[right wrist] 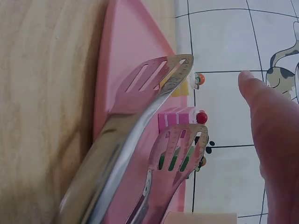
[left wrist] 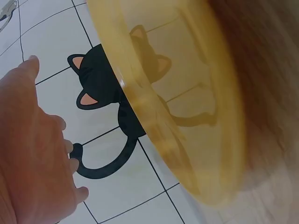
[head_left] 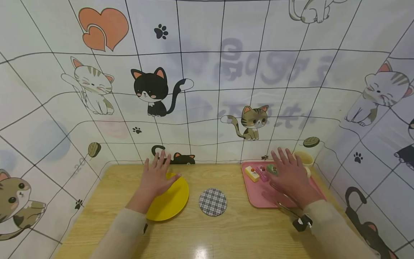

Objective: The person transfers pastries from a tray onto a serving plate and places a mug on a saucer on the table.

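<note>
Tongs point(head_left: 286, 208) of bare metal lie at about 6 o'clock from the right hand point(head_left: 289, 175), with 12 towards the wall; their long axis runs roughly from 10 to 4 o'clock, the handle end reaching past the near edge of the pink tray point(head_left: 253, 198). That hand is by far the nearer one, so any grasp would seem to turn on its dropping back towards 6. Its fingers are spread and hold nothing. The left hand point(head_left: 156, 182), likewise spread and without a grip, is above the far part of the yellow plate point(head_left: 174, 201), well off at 9 o'clock from the tongs. The head view leaves the tongs mostly hidden by the right arm, whereas the right wrist view shows two slotted heads standing apart, with toy cakes point(right wrist: 175, 120) behind them. Only the head view shows the checked coaster point(head_left: 212, 202), between plate and tray.
</note>
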The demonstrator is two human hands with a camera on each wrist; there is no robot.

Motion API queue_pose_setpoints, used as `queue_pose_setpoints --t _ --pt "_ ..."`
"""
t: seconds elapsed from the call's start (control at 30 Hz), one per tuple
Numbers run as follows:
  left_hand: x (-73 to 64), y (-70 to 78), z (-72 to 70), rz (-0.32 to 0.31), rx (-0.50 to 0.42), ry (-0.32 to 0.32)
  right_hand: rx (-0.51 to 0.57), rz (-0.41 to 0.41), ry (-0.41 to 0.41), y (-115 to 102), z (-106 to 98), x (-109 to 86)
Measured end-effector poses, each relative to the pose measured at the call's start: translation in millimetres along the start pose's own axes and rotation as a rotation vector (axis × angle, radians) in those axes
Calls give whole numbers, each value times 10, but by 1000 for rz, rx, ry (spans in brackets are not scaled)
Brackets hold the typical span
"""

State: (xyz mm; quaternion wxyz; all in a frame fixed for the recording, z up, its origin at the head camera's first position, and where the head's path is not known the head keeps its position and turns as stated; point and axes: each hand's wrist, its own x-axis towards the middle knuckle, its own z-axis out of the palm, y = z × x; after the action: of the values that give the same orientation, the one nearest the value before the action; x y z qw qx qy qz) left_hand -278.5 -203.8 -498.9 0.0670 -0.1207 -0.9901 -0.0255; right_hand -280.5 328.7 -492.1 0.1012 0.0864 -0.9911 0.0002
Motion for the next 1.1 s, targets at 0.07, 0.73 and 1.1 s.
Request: queue_pose_setpoints --t 0.07,0.73,1.1 --pt "-28 -20 0 14 -9 10 -3 -17 17 -2 -26 -37" --pt "-555 -295 -77 84 -207 87 7 -118 153 169 -84 -685" --pt "-812 -468 -36 59 -341 22 209 -135 143 417 80 -1106"
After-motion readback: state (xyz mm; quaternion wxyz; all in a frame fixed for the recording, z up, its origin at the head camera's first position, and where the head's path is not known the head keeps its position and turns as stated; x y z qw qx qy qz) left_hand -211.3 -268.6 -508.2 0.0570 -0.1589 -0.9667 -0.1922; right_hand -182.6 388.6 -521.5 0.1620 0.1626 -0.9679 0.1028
